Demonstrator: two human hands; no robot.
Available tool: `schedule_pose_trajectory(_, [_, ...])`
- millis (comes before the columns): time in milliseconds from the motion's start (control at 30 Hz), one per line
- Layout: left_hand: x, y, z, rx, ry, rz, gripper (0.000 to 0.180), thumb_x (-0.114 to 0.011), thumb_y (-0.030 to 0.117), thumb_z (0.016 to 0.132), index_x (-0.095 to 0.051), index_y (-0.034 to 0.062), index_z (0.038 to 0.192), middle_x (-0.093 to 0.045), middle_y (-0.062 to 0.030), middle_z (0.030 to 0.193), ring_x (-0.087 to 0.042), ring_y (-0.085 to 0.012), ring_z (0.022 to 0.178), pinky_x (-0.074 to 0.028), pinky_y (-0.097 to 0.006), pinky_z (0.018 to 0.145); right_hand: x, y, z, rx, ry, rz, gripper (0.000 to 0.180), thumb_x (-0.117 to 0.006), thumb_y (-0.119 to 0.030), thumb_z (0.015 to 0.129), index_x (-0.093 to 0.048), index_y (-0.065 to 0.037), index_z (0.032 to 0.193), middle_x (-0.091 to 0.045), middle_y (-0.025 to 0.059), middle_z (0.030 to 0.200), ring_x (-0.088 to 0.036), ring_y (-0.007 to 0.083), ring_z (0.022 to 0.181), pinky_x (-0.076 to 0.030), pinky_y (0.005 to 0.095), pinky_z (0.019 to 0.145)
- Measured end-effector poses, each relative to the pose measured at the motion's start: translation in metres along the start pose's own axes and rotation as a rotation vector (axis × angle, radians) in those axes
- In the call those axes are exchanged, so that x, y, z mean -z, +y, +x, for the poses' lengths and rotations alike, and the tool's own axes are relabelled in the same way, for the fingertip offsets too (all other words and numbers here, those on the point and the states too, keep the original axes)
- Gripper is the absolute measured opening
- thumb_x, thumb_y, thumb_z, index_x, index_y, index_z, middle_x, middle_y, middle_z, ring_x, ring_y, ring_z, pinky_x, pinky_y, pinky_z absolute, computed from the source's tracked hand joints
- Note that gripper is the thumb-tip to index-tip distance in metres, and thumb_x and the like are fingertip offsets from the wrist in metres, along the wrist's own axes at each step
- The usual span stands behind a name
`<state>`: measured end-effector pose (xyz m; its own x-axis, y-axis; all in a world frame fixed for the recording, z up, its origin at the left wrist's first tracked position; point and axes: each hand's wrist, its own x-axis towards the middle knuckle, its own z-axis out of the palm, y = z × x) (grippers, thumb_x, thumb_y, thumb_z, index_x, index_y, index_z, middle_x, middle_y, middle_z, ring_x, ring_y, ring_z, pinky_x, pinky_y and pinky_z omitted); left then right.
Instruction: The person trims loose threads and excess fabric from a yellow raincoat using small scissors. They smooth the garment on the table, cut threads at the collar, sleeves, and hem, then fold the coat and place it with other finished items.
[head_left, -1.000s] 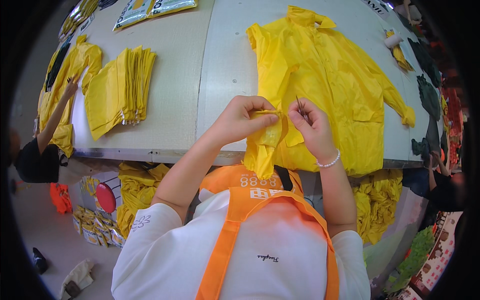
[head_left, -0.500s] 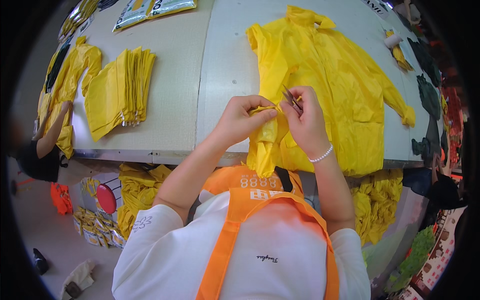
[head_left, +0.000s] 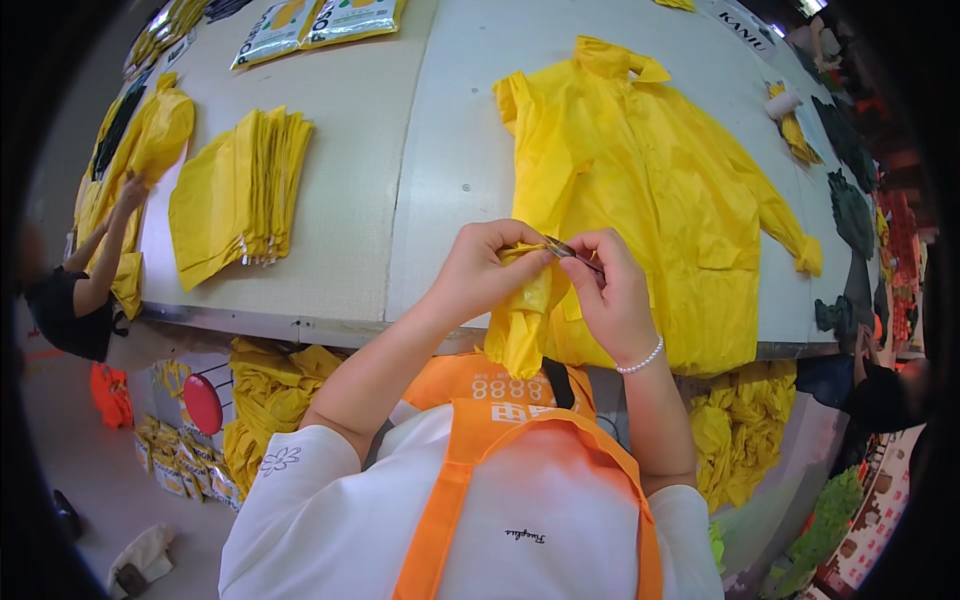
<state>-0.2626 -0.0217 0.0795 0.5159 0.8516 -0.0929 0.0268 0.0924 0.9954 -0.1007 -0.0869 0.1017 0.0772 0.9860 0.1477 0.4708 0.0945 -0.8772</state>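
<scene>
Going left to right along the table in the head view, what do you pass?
A co-worker's hand on yellow fabric → stack of folded yellow pieces → left hand → small metal tool → right hand → spread yellow raincoat → dark green garments.

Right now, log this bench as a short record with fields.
left hand: pinches a fold of the yellow raincoat
right hand: holds small metal snips at that fold
raincoat: spread flat on the table, hem over the near edge
stack of folded yellow pieces: left of it
co-worker's hand: far left
</scene>
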Motion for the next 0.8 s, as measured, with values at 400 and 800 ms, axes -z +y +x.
schedule_pose_trajectory(400, [0.003, 0.007, 0.001, 0.045, 0.016, 0.077, 0.015, -0.065, 0.009, 0.078, -0.064, -0.0047, 0.085, -0.061, -0.0012, 0.069, -0.052, -0.0036, 0.064, -0.043, -0.020, 0.055, -0.004, -0.003, 0.004, 0.205, 0.090, -0.282, 0.021, -0.066, -0.013, 0.080, -0.053, -0.004, 0.093, -0.057, 0.0100, 0.085, -0.061, 0.0249, 0.072, -0.050, 0.0304, 0.060])
schedule_pose_trajectory(800, [0.011, 0.000, 0.009, 0.029, -0.006, -0.204, 0.017, -0.064, 0.013, 0.083, -0.063, -0.0017, 0.090, -0.063, -0.0009, 0.079, -0.055, -0.0051, 0.073, -0.045, -0.020, 0.066, 0.001, 0.024, 0.002, -0.165, -0.106, 0.468, 0.044, -0.070, -0.004, 0.078, -0.049, -0.001, 0.117, -0.054, 0.0031, 0.098, -0.053, 0.0067, 0.072, -0.046, 0.0234, 0.061])
